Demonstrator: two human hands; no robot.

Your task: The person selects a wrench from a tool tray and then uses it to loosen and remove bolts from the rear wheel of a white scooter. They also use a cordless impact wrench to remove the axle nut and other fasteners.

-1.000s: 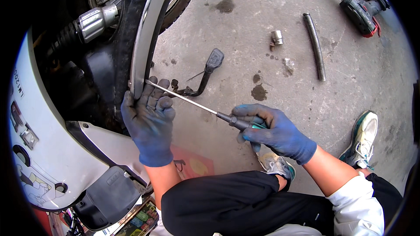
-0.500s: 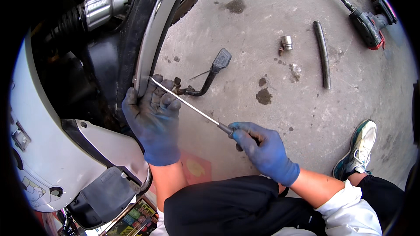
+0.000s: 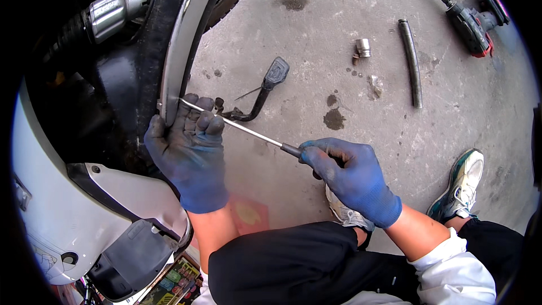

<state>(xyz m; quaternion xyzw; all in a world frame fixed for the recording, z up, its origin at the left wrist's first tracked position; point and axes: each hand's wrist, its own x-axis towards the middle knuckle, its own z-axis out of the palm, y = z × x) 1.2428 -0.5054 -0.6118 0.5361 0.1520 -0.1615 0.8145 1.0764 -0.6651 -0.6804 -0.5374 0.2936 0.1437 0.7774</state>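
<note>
My left hand (image 3: pixel 192 161), in a blue work glove, is palm up at the lower end of a long grey trim strip (image 3: pixel 179 51) on a scooter. Its thumb lies on one side of the strip's end and its curled fingers on the other. My gloved right hand (image 3: pixel 353 178) is closed around the dark handle of a long screwdriver (image 3: pixel 248 131). The screwdriver's bright shaft crosses my left fingertips, and its tip meets the strip's right edge. Whether the tip is under that edge I cannot tell.
A bent pedal lever (image 3: pixel 265 93) lies right of the strip. Farther right are a socket (image 3: pixel 363 48), a metal tube (image 3: pixel 412 62) and a cordless driver (image 3: pixel 471 25) on stained concrete. White scooter bodywork (image 3: pixel 62 192) and a dark box-like part (image 3: pixel 132 260) fill the lower left.
The whole view has shifted, so the scooter sits farther left. My right hand is slightly farther right with the screwdriver; its tip stays at the strip's edge. My nearer shoe now shows.
</note>
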